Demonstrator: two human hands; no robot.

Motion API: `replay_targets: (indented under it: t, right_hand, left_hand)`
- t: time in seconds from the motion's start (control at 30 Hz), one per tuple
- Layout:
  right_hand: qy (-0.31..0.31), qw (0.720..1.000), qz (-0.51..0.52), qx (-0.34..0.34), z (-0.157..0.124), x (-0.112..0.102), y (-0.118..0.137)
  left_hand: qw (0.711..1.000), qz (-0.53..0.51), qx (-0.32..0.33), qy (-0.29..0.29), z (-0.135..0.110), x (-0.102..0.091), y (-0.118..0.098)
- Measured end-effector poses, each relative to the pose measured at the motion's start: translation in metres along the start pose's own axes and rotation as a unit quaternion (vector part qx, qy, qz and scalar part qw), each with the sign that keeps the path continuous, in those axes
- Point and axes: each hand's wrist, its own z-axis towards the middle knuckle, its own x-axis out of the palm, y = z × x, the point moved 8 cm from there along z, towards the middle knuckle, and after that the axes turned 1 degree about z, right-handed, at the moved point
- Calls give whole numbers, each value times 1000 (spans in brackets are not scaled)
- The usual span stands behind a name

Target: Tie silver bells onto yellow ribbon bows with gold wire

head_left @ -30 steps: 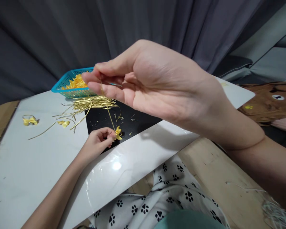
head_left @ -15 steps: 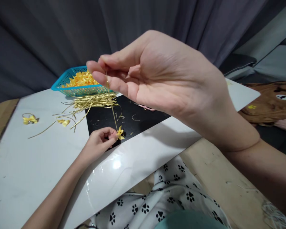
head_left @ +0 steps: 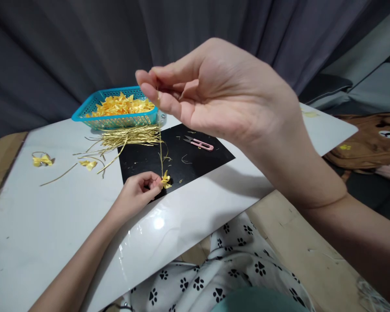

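Low over the near edge of a black mat (head_left: 211, 158), my left hand (head_left: 143, 186) pinches a small yellow ribbon bow (head_left: 166, 180). A thin gold cord (head_left: 161, 149) runs upward from the bow. Its upper end is pinched between the thumb and fingertips of my right hand (head_left: 221, 93), raised high and close to the camera. Between the two hands the cord looks nearly straight. Behind it lies a bundle of gold cords (head_left: 130, 136), beside a blue basket (head_left: 84, 113) heaped with yellow ribbon bows (head_left: 120, 105).
Pink thread snips (head_left: 203, 144) and cord scraps lie on the mat. Two finished-looking bows, one with a cord loop (head_left: 42, 160) and another (head_left: 88, 165), rest on the white table (head_left: 68, 225) at left. A brown bear-face bag (head_left: 370, 138) is at right.
My right hand has shifted right and slightly up, still holding the cord, which hangs more upright. The snips have come into fuller view. My left hand stays almost where it was.
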Motion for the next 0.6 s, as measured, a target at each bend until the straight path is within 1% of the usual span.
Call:
replay_targets:
  t: [0.1,0.13,0.17,0.2,0.23,0.27,0.3,0.37,0.4,0.43,0.5,0.53,0.57,0.6]
  right_hand:
    - [39,996,69,39,15,7,-18]
    - [45,997,55,12,25,6,-22]
    - [20,999,25,-38,37,-2,-26]
    - [1,997,-33,-77,49,-10,-32]
    - [-17,987,-125,-100,61,-17,-43]
    - [-15,968,-223,-110,72,-22,-56]
    - [-8,947,-306,-100,80,-28,-71]
    - [23,905,-419,-65,88,-37,-102]
    - [34,888,-454,-63,86,-41,-111]
    - [29,876,-476,-72,80,-44,-114]
    - [0,870,-475,-135,61,-45,-107]
    - [-13,874,-456,-170,49,-44,-101]
    - [-3,884,-426,-193,38,-40,-97]
    - [18,899,-392,-193,28,-36,-98]
  left_hand:
    - [1000,-13,-10,13,0,-1,0]
    - [999,-23,-13,24,0,-1,1]
    - [999,-38,-16,36,0,-1,2]
    - [997,-60,-18,48,0,-1,4]
    - [995,-90,-19,49,0,-3,5]
    - [991,-122,-22,50,0,-4,7]
    - [987,-151,-26,46,0,-6,9]
    - [979,-198,-43,37,0,-8,12]
    - [975,-215,-53,35,0,-8,13]
    - [971,-228,-62,36,0,-7,14]
    - [967,-243,-72,37,-1,-5,13]
    - [966,-247,-72,35,0,-4,12]
    - [966,-248,-70,31,0,-5,11]
    - [966,-247,-66,25,0,-5,10]
